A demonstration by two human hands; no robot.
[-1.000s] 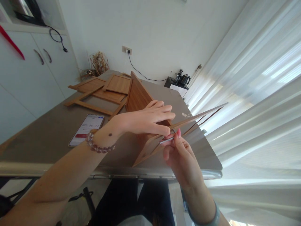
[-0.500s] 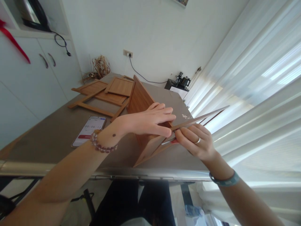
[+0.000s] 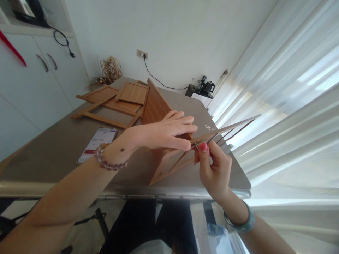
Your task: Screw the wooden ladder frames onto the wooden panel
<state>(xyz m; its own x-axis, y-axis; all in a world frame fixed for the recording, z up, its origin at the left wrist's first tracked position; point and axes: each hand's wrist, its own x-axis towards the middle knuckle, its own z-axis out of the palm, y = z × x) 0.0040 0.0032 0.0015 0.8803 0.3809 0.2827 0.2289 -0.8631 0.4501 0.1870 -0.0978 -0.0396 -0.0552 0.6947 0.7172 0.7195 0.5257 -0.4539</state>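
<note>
1. Firstly, the right hand (image 3: 215, 173) pinches a thin metal tool (image 3: 212, 137) in its fingers, close to the corner where the wooden frame (image 3: 227, 128) meets the upright panel (image 3: 156, 104), on the right part of the tabletop (image 3: 53, 155). Whether the tip is well seated, I cannot tell; if it is not, it may slip and scratch the wood.
2. The left hand (image 3: 169, 132) lies over the panel's near end, fingers open and spread, apparently resting rather than gripping. With too light pressure, the panel could lean or turn under the tool's force.
3. The frame reaches far to the right with no hand at its outer end, so its weight might twist the corner out of line.
4. The left fingers are just beside the tool; a sudden slip could hurt them.
</note>
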